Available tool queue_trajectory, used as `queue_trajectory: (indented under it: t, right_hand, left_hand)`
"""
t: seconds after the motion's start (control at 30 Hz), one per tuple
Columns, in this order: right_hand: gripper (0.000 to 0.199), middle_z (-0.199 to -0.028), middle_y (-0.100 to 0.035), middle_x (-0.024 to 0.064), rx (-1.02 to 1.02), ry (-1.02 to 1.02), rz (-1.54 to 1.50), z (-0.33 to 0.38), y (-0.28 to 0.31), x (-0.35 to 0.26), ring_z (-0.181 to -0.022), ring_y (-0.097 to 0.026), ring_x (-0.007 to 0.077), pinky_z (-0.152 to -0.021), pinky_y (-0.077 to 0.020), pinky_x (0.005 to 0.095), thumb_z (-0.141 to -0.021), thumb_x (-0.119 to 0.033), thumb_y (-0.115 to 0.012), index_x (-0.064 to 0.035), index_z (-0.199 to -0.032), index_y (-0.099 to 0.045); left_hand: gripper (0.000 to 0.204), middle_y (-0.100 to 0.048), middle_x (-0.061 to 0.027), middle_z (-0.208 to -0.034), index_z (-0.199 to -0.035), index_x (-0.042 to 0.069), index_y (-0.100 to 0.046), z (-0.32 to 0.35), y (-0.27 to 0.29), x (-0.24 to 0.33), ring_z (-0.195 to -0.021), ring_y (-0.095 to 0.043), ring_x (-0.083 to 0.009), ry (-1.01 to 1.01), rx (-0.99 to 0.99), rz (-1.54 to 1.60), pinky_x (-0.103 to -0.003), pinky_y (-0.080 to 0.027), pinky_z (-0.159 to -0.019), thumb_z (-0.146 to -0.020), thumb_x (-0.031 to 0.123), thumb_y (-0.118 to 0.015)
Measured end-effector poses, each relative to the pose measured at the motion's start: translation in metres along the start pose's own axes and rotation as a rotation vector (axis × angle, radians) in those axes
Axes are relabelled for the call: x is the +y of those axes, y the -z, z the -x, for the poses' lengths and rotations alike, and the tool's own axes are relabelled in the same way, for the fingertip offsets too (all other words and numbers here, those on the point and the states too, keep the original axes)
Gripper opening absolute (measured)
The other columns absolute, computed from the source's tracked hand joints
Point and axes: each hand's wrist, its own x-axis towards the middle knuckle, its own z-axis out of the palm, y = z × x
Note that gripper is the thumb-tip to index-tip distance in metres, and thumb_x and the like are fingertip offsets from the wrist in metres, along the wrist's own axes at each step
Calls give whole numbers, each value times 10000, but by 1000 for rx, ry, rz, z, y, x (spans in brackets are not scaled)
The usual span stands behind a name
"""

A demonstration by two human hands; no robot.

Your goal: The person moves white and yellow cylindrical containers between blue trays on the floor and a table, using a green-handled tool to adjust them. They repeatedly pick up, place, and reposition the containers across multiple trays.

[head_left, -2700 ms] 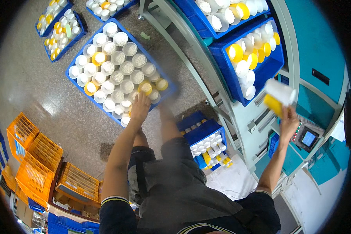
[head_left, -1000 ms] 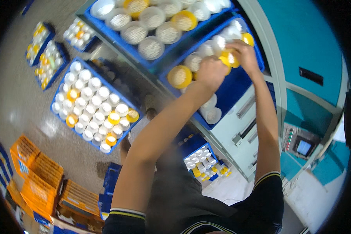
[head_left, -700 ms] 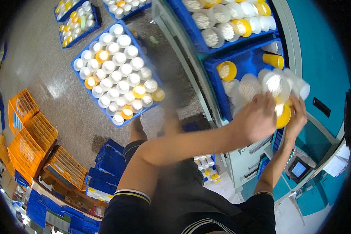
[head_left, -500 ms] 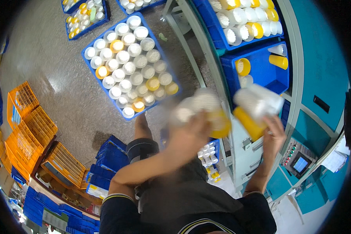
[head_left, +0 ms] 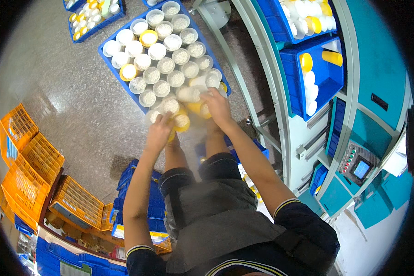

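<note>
Rows of white and yellow cups filled with white granules (head_left: 157,51) stand upright in a blue crate (head_left: 106,59) on the floor before me. At its near edge, my left hand (head_left: 160,131) is closed on a few cups, among them a yellow cup (head_left: 181,121); motion blurs them. Close by on the right, my right hand (head_left: 217,106) grips cups by the crate's near right corner, including a tilted white cup (head_left: 188,94) with yellow below it. My fingertips are partly hidden behind the cups.
On the right, a machine frame (head_left: 267,60) carries a blue bin (head_left: 324,85) holding several cups. A fuller blue bin (head_left: 299,39) sits beyond it. Orange baskets (head_left: 25,165) and blue crates (head_left: 138,193) are at the left. A control panel (head_left: 358,165) stands at lower right.
Both hands have moved left and away from the machine to the floor crate, with cups in them. The right hand has left the bin on the machine, where several white cups now show.
</note>
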Motion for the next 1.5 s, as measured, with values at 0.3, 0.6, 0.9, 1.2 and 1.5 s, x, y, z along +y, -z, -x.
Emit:
queue_trajectory:
  t: [0.3, 0.6, 0.9, 1.2, 1.5]
  right_hand:
    - [273, -1181, -650, 146, -152, 153, -10, -7, 35, -19, -1147, -604, 301, -934, -511, 394, -874, -92, -593, -72, -1134, -675]
    - [276, -1111, -684, 160, 674, -37, 318, -29, 358, 183, -1003, -661, 317, -850, -542, 403, -867, -51, -652, -57, -1142, -661]
    - [428, -985, -719, 168, 446, -509, 600, -136, 415, 399, -918, -691, 371, -781, -551, 475, -825, -461, -715, -211, -1171, -685]
    - [273, -851, -730, 146, 660, -395, 492, -23, 445, 303, -749, -712, 181, -665, -546, 316, -885, -284, -724, -39, -1004, -742]
    - [201, -856, -737, 118, 235, -359, -11, 106, 320, 59, -732, -684, 172, -688, -546, 301, -832, -174, -764, -15, -953, -748]
  left_hand:
    - [304, -562, -162, -1260, -1113, 18, -627, -5, -26, -2, -988, -615, -309, 18, -167, -271, -365, -594, -673, -817, 71, -582]
    - [435, -438, -244, -1432, -1344, 28, -509, -12, -13, 2, -1219, -538, -426, 124, -337, -137, -443, -512, -966, -910, 51, -534]
    - [342, -460, -208, -1439, -1302, 79, -541, -28, 3, 23, -1230, -542, -382, 427, -456, 37, -428, -487, -977, -981, 186, -490]
    - [343, -466, -130, -1439, -1198, 126, -613, -17, 15, 20, -1223, -555, -304, 134, -370, -247, -393, -549, -889, -857, 120, -576]
    - [472, -519, -155, -1374, -1283, 117, -600, 6, 25, 53, -1171, -566, -358, 236, -102, -6, -437, -514, -926, -825, 2, -584]
